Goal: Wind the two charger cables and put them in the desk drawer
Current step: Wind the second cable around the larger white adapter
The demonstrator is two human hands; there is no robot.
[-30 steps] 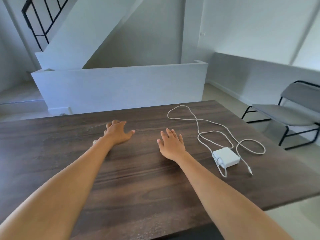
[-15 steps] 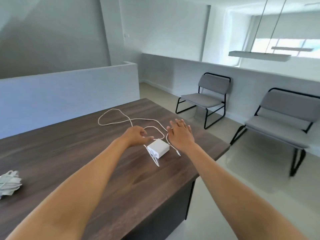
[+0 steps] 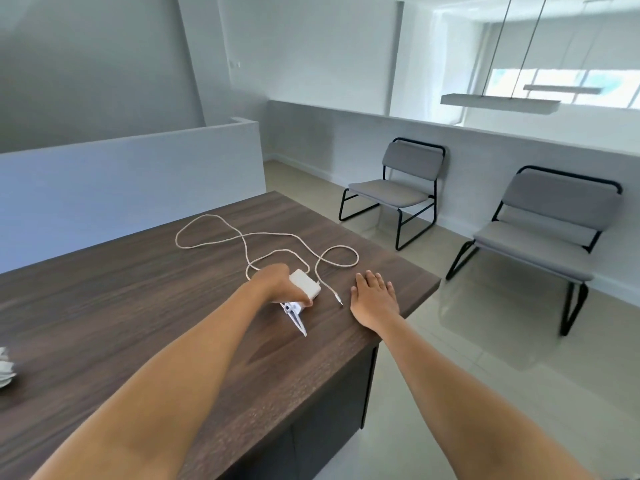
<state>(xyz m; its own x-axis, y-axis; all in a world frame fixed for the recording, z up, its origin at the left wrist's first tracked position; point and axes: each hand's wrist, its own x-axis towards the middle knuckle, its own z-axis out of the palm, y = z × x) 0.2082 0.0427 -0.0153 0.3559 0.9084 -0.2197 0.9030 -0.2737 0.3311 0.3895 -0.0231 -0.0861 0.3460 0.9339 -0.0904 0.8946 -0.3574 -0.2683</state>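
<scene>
A white charger brick [image 3: 306, 285] lies near the right end of the dark wooden desk [image 3: 121, 306]. Its white cable [image 3: 242, 237] snakes in loose loops across the desk behind it, ending in a plug tip [image 3: 338, 300]. My left hand [image 3: 280, 285] is closed over the brick's near side, gripping it. My right hand [image 3: 374, 299] lies flat and open on the desk by the right edge, just right of the plug tip. A second bundle of white cable [image 3: 5, 368] shows partly at the far left edge. No drawer front is visible.
Two grey chairs with black frames [image 3: 398, 192] [image 3: 540, 230] stand on the tiled floor to the right of the desk. A low white wall [image 3: 121, 174] runs behind the desk. The desk's right edge [image 3: 408, 313] is close to my right hand.
My view has swung right, then steadied. My left hand moved from beside the brick onto it and closed. My right hand shifted right of the cable and settled flat on the desk.
</scene>
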